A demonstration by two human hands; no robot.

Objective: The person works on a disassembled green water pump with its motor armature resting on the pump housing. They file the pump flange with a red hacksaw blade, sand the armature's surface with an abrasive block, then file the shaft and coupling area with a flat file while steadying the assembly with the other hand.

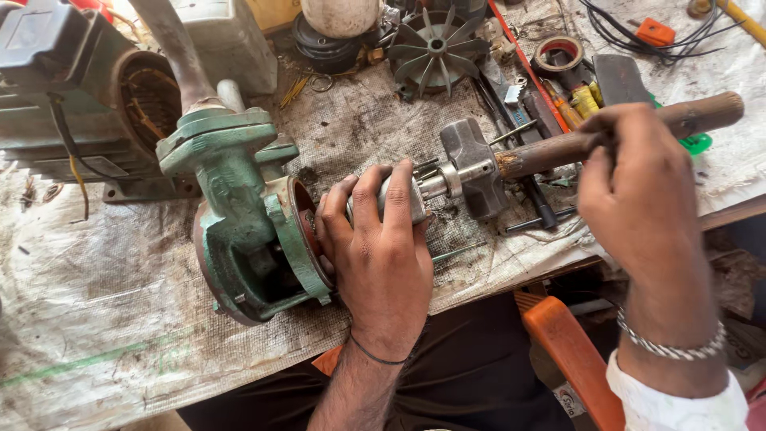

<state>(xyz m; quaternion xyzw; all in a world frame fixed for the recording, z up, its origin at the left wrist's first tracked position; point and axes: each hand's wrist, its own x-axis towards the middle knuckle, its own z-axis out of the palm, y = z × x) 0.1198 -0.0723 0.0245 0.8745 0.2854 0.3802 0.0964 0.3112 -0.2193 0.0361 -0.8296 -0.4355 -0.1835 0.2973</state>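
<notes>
1. Left hand point(381, 254), centre of frame; grip wrapped shut around a metal rotor shaft point(403, 199), fingers over the top, palm against the rim of the green pump housing point(247, 231) at centre left.
2. Right hand point(634, 191), right of frame; grip closed tight on the wooden handle of a hammer point(558, 148), handle running to upper right; steel head sits right at the shaft's free end, touching or just off it, cannot tell which.
3. Progress, as a judgement: shaft looks partly seated in the housing's red-rimmed bore; a good length of it is outside, so driving it home looks unfinished; nothing bolted or closed over it yet.
4. Left to do, judged from the surface point(96, 319): loose grey fan impeller point(435, 49) at top centre lies unfitted; motor body point(72, 96) with exposed windings at upper left sits apart from the pump; loose rods and screwdrivers point(578, 104) lie beside the hammer.
5. Hidden: the left hand covers the joint between shaft and housing, so depth of seating cannot be read; bearing or seal there not visible.
6. Cut off: motor body runs off the upper left edge; cable bundle point(638, 32) and tape roll point(558, 54) at upper right partly out of frame; orange chair part point(570, 351) at lower right only partly seen.
7. Blur: right hand slightly smeared; exact finger positions unclear.
</notes>
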